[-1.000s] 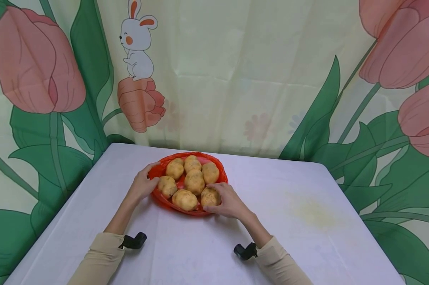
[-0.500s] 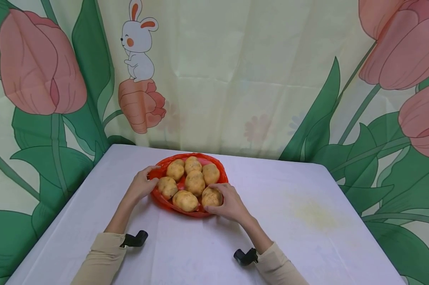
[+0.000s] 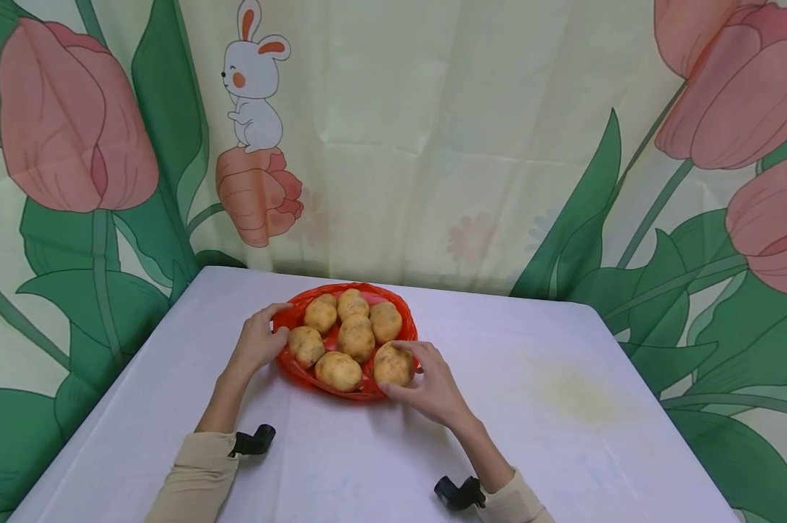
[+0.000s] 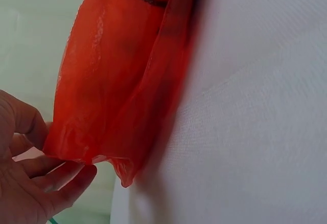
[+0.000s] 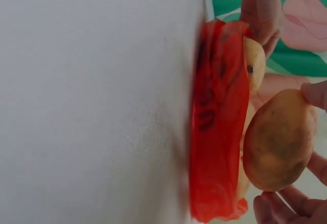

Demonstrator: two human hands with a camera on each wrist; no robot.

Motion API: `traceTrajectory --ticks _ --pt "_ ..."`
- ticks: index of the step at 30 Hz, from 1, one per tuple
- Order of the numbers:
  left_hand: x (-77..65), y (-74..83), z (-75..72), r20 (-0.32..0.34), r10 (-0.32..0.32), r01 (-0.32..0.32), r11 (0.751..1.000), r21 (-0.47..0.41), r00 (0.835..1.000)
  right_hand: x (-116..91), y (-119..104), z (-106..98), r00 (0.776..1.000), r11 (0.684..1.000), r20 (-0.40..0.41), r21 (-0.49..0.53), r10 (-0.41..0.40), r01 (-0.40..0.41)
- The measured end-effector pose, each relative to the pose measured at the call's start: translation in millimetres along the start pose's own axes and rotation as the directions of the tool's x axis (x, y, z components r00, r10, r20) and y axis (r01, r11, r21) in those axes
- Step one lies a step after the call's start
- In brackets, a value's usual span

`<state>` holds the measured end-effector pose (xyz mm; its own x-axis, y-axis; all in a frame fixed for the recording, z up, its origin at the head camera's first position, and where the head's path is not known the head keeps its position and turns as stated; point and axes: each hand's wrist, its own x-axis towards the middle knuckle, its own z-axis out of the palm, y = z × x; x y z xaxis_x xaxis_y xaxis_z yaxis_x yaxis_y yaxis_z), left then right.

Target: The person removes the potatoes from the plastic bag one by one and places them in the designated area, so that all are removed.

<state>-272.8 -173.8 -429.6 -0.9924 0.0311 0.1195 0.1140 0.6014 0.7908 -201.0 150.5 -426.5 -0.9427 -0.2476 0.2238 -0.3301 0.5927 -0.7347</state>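
Observation:
A red plastic bag (image 3: 366, 396), its mouth spread wide like a shallow bowl, holds several tan potatoes (image 3: 338, 371). My right hand (image 3: 435, 386) grips one potato (image 5: 281, 140) between thumb and fingertips. In the right wrist view that potato stands out above the bag's rim, over the near right side. At the bag's left edge my left hand (image 3: 256, 341) pinches the rolled plastic; the left wrist view shows its thumb and fingers (image 4: 74, 185) around the red film. Dark printing marks the bag's outer wall.
A white cloth covers the table (image 3: 531, 407), with a faint yellowish stain (image 3: 576, 392) on the right. Behind the far edge hangs a curtain (image 3: 393, 145) printed with tulips and a rabbit. Black wrist cameras (image 3: 255, 439) sit at both sleeve cuffs.
The right hand has raised its potato from among the others and shifted slightly right, toward the near right of the bag. My left hand stays at the bag's left edge.

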Motion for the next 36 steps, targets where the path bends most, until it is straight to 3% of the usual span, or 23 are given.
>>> traceTrajectory --ticks 8,21,36 --pt "-3.8 -0.7 1.5 -0.033 0.007 -0.008 0.999 -0.031 0.999 -14 -4 -5 0.999 0.999 -0.028 0.027 -0.032 0.032" --pt "-4.6 1.8 2.8 -0.031 0.008 -0.010 0.999 -0.045 0.999 -29 6 -23 0.987 0.992 -0.101 -0.038 -0.124 0.121" --pt "-4.4 2.7 -1.0 -0.007 0.031 -0.031 0.999 -0.018 0.999 -10 38 -40 0.977 0.987 -0.168 -0.117 -0.133 0.114"
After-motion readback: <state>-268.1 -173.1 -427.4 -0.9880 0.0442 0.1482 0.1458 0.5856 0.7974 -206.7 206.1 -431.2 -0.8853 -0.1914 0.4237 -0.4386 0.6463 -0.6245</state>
